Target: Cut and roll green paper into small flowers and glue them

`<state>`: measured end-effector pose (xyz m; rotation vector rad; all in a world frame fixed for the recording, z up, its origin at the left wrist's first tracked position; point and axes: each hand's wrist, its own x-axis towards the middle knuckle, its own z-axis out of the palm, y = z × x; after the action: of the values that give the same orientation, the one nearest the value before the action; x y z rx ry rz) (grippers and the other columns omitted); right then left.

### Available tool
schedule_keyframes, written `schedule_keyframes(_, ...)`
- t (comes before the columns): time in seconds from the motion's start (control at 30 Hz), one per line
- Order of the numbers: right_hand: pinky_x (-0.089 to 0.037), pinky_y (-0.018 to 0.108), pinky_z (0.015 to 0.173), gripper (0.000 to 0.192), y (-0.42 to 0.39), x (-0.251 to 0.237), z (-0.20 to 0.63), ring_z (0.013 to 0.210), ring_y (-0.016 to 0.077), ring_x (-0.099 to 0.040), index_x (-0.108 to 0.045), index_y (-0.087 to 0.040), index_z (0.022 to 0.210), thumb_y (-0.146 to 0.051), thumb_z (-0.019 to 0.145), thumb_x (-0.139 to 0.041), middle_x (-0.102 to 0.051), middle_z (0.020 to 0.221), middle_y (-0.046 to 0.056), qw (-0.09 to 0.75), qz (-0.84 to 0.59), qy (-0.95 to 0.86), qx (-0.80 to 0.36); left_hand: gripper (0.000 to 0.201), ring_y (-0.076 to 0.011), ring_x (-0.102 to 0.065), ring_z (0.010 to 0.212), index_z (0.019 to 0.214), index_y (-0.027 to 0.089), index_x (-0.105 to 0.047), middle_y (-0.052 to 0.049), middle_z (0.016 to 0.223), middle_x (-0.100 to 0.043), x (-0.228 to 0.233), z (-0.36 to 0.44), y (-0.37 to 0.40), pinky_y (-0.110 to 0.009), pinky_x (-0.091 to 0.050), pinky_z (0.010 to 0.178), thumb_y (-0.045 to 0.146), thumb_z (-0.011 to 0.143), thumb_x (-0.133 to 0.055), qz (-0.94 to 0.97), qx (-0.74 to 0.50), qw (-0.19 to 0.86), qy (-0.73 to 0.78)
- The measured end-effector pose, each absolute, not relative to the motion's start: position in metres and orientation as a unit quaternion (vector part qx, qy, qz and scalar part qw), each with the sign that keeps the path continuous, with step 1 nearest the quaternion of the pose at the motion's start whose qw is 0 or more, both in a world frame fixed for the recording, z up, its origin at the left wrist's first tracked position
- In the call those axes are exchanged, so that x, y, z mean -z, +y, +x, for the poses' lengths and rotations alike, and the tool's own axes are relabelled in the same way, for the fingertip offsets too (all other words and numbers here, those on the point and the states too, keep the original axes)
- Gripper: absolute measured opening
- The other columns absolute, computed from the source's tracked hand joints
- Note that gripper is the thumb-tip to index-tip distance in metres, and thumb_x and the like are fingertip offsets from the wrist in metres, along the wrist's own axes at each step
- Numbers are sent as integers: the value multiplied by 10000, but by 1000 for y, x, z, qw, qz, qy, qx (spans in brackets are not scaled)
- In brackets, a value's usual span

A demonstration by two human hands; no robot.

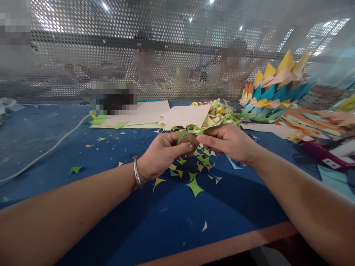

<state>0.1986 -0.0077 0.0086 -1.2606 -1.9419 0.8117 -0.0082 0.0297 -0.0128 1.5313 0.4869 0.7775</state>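
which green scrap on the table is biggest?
The star-shaped green scrap just below the hands, nearest the camera. The other green scraps, like the small one far left, are slivers; this one has several points and is clearly larger.

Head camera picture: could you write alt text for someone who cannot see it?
Two bare hands, left hand and right hand, meet over a blue table, together pinching a small folded paper piece. Green and yellow paper scraps lie below them; a spiky stack of coloured folded paper stands at the right, before a perforated metal screen.
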Motion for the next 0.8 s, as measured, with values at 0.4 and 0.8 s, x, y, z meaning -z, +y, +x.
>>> schedule_keyframes(0.4, -187, 277, 468, 587, -9, -10, 200, 521, 84, -265, -506, -186, 615, -701, 895, -527, -329, 556, -49, 308, -504, -761, -269, 181, -73, -393, 569, 668, 166, -612, 39, 638, -536, 10, -8, 30, -238, -329, 551, 260, 806, -681, 684, -321, 618, 218)
schedule_keyframes(0.8, -194, 269, 480, 584, -10, -15, 201, 542, 87, -260, -428, -192, 563, -661, 866, -600, -274, 574, -49, 294, -506, -781, -218, 168, -88, -408, 579, 687, 174, -625, 25, 649, -525, 8, -10, 34, -241, -332, 537, 266, 821, -665, 722, -292, 587, 220)
